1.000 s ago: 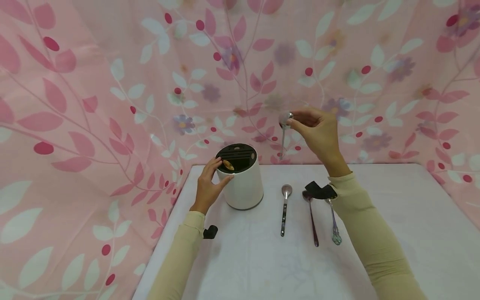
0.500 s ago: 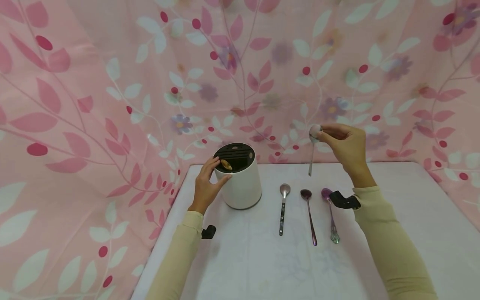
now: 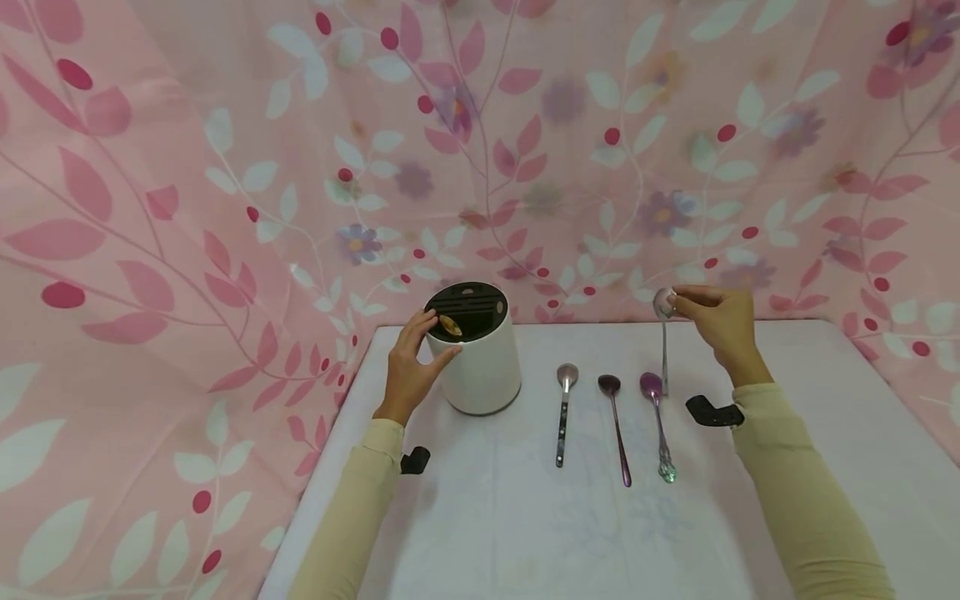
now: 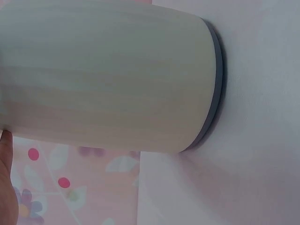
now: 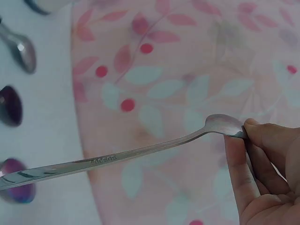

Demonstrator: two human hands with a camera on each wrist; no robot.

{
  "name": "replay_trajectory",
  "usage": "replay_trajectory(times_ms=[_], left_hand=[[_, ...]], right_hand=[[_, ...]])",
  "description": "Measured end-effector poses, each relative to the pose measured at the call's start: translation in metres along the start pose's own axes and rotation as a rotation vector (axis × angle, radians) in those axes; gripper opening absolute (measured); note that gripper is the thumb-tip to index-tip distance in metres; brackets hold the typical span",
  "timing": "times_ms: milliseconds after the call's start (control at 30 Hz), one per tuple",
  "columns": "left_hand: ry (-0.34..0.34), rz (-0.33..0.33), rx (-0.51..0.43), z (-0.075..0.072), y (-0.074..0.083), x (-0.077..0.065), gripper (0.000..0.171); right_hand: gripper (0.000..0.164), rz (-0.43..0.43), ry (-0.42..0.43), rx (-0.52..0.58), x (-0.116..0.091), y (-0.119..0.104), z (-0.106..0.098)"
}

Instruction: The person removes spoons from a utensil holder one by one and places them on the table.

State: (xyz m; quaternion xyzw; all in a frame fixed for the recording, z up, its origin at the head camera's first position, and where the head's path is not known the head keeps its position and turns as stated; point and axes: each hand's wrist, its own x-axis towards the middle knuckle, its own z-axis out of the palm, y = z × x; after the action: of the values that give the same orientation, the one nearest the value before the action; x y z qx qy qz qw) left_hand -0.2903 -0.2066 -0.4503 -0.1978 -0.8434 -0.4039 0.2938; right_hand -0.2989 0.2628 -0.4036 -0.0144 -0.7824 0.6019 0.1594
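My left hand (image 3: 411, 367) holds the upper left side of a white utensil holder (image 3: 483, 371), fingers at its black rim and thumb on the front wall. A gold spoon bowl (image 3: 451, 326) shows in the holder's slotted black top. With thumb and fingers my right hand (image 3: 723, 329) pinches a silver spoon (image 5: 154, 149) by its bowl; the handle hangs down above the table's right half. In the head view its lower end overlaps the spot beside a purple spoon (image 3: 652, 385). In the left wrist view the holder's wall fills much of the picture, its dark base on the cloth.
On the white table (image 3: 525, 533) lie a spoon with a dark speckled handle (image 3: 562, 417) and a dark reddish spoon (image 3: 618, 429), side by side with the purple one. A pink floral curtain (image 3: 555, 167) hangs behind the table's back edge.
My right hand has moved right and down with the silver spoon, from the air right of the holder to near the purple spoon. The left hand stays on the holder.
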Motion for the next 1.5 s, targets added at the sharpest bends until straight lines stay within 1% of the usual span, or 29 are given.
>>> replay_trajectory(times_ms=[200,333,467,667,800,900,1033,1133,1267,1367,1500], left_hand=[[-0.009,-0.001,-0.001,0.000,0.000,0.000,0.062],[-0.001,0.029,-0.002,0.001,-0.001,0.000,0.062],[0.009,0.044,-0.005,0.002,-0.003,0.000,0.062],[0.012,0.043,-0.021,0.002,-0.002,0.000,0.062],[0.009,0.041,-0.019,0.002,-0.001,0.001,0.062],[0.017,0.052,-0.011,0.002,-0.001,0.001,0.062],[0.021,0.060,-0.009,0.002,-0.002,0.001,0.062],[0.019,0.060,-0.016,0.001,-0.001,0.001,0.062],[0.019,0.052,-0.026,0.001,-0.001,0.000,0.061],[0.024,0.050,-0.028,0.000,-0.001,-0.001,0.061],[0.031,0.053,-0.038,0.001,-0.002,-0.002,0.062]], right_hand=[[0.051,0.109,-0.055,-0.051,-0.002,0.030,-0.012],[0.048,0.121,-0.075,-0.021,-0.003,0.051,-0.017],[0.045,0.128,-0.069,0.000,-0.005,0.074,-0.019],[0.046,0.219,-0.103,-0.062,-0.017,0.104,-0.021],[0.043,0.259,-0.105,-0.060,-0.025,0.119,-0.022],[0.042,0.265,-0.096,-0.050,-0.028,0.128,-0.021],[0.040,0.283,-0.081,-0.066,-0.026,0.138,-0.021],[0.040,0.287,-0.066,-0.112,-0.026,0.143,-0.021],[0.040,0.284,-0.052,-0.231,-0.027,0.147,-0.021],[0.040,0.299,-0.055,-0.266,-0.028,0.151,-0.020],[0.039,0.314,-0.046,-0.239,-0.028,0.154,-0.020]])
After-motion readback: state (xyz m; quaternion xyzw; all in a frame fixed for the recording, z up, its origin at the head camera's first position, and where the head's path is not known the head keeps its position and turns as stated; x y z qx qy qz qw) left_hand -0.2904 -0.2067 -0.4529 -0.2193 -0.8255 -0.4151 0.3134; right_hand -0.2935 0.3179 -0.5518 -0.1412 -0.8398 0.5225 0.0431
